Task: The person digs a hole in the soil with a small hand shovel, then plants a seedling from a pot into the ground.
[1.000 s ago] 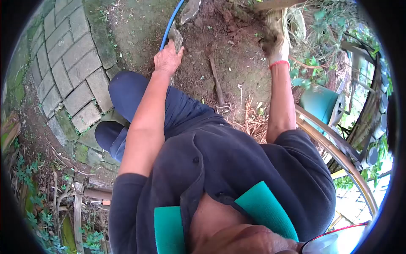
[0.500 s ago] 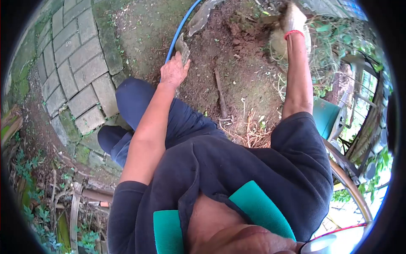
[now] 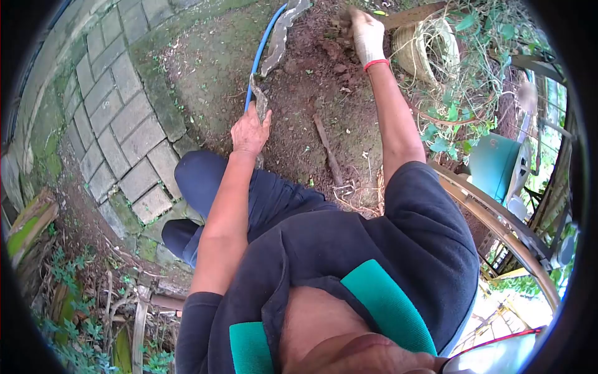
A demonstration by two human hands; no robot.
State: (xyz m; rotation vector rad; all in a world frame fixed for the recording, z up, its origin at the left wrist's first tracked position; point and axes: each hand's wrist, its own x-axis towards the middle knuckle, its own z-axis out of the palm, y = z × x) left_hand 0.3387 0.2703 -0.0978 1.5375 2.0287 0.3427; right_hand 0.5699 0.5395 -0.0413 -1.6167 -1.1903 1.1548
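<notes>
Bare soil is lying open between the left hand and the right hand, giving the widest room to pass. A stick is lying on that patch, reaching down toward the leg. A blue hose and a long gray strip just beside it are running along the patch's left edge, and the tool gripped in the left hand is poking up next to them. Beyond the hose, paving bricks are lying flat and open. A woven basket, a plank and tangled vines are crowding the right hand. Nearer the body, a green chair and a curved metal bar are closing off that side.
</notes>
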